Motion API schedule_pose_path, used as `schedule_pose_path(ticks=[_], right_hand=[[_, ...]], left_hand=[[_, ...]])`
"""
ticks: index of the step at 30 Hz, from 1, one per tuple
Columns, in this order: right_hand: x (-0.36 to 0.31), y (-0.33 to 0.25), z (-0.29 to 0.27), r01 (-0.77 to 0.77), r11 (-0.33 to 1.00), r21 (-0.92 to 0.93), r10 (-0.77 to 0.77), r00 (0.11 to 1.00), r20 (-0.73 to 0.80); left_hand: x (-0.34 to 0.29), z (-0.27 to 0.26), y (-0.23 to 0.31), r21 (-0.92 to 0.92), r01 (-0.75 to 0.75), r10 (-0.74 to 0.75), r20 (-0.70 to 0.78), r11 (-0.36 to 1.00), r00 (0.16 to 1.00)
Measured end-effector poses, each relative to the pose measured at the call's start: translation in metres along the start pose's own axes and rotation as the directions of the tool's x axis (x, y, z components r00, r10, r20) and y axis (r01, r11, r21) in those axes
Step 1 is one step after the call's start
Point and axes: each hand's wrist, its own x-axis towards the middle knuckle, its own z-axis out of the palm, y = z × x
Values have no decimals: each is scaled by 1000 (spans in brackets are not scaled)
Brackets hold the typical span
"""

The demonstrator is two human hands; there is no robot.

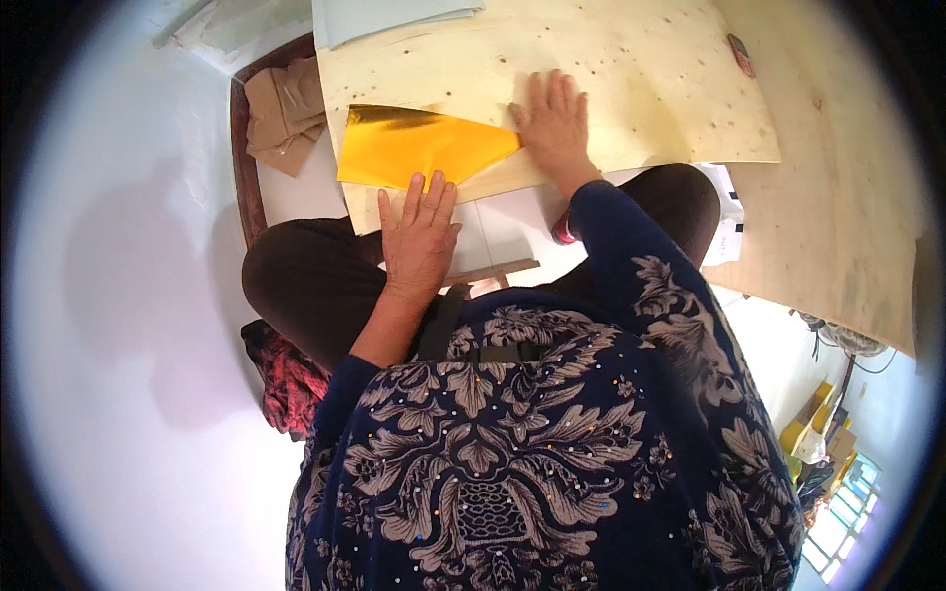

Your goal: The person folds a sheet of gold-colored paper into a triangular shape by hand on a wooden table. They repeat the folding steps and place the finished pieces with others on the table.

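Note:
A shiny gold sheet (pixel 404 144), folded to a point at its right end, lies flat near the front edge of the wooden board (pixel 631 108). My left hand (pixel 420 231) rests with its fingers stretched out, their tips on the sheet's lower edge. At the pointed end, my right hand (pixel 558 128) lies flat on the board with its fingers extended, its wrist side touching the tip of the sheet. Neither hand grips anything. What is under the right palm is hidden.
A pale grey stack of sheets (pixel 394 18) lies at the board's far left. Brown paper (pixel 286 110) sits beside the board on the left. A small red and dark object (pixel 741 56) is at the far right. A second wooden surface (pixel 828 217) extends to the right.

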Motion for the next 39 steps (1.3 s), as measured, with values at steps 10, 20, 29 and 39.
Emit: schedule_pose_path(ticks=[10,20,29,39], right_hand=[[-1,-126,14,-35,971,237,94,966,-242],[16,-33,29,-95,993,75,108,977,-186],[34,1,-6,-73,997,-11,67,956,-286],[-12,-109,17,133,980,151,-108,980,-167]], left_hand=[[6,-5,-3,10,-37,37,-12,999,999],[4,-3,-9,-81,-51,47,-50,995,998],[2,-4,-6,-91,-41,33,-91,995,995],[-5,-5,-8,77,-22,21,15,997,1000]])
